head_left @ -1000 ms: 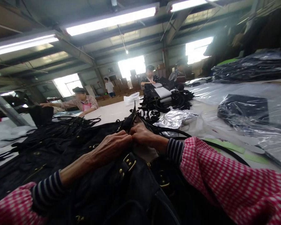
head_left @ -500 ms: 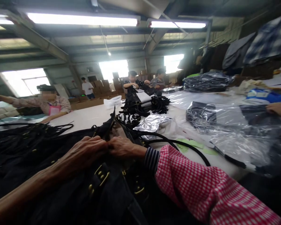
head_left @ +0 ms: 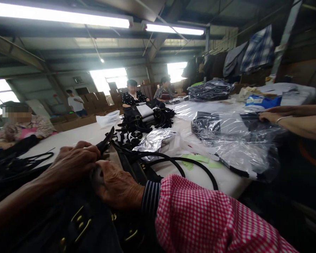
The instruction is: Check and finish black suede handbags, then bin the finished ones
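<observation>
A black bag point(head_left: 94, 218) with brass-coloured buckles lies right before me, its opening partly spread and a beige lining point(head_left: 115, 156) showing inside. The fingers of my left hand point(head_left: 73, 160) are curled over the bag's upper edge, with their tips hidden. Close beside it, my right hand point(head_left: 118, 186) is closed on the bag at the opening, thumb on top; a small greyish patch shows by its fingers. Black round handles point(head_left: 200, 167) arch from the bag over the white table point(head_left: 163, 172).
Silvery plastic packaging point(head_left: 155, 138) and green paper pieces point(head_left: 195, 160) lie ahead. A co-worker's hands point(head_left: 276, 114) at right touch a plastic-wrapped bag point(head_left: 231, 123). More black bags point(head_left: 144, 116) are heaped farther off, near a stack of wrapped goods point(head_left: 210, 90). Several people sit or stand beyond.
The view has swung right, so the scene sits farther left. My right hand has turned, its back and thumb now showing more. The co-worker's two hands at right are now in view.
</observation>
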Available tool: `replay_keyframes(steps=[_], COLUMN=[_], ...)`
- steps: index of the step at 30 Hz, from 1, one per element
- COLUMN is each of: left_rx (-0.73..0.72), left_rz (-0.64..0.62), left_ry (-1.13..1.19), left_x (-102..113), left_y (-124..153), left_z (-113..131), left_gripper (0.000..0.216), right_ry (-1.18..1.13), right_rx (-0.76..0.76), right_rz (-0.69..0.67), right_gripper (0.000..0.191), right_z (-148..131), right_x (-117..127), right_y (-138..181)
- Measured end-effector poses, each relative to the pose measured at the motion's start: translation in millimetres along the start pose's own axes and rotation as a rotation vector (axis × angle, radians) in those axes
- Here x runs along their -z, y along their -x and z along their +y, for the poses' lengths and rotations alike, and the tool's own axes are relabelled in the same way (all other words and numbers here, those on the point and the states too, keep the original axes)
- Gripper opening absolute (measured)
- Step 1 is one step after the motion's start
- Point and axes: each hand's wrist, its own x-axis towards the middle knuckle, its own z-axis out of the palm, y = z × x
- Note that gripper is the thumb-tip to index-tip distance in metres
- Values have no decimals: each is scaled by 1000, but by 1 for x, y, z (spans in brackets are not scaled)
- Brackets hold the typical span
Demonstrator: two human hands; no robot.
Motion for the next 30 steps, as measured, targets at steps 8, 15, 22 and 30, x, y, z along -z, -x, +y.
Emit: replay_keyframes(steps=[8, 15, 22, 30], left_rx=[249, 439, 207, 325], left_rz=[3, 107, 244, 256], left_ry=[160, 191, 5, 46], left_x=[-34, -65, -68, -80], left_y=[26, 47, 45, 48], left_z=[-8, -7, 8, 5], left_gripper=[32, 35, 28, 26], right_ry=[-13, -18, 608, 967], right_rx=[-20, -157, -523, -647], right_rz=[-136, -30, 170, 16], right_gripper=[26, 15, 12, 16], right_z=[9, 16, 93, 148], right_x=[2, 69, 207, 192], right_y=[-1, 26, 88, 101])
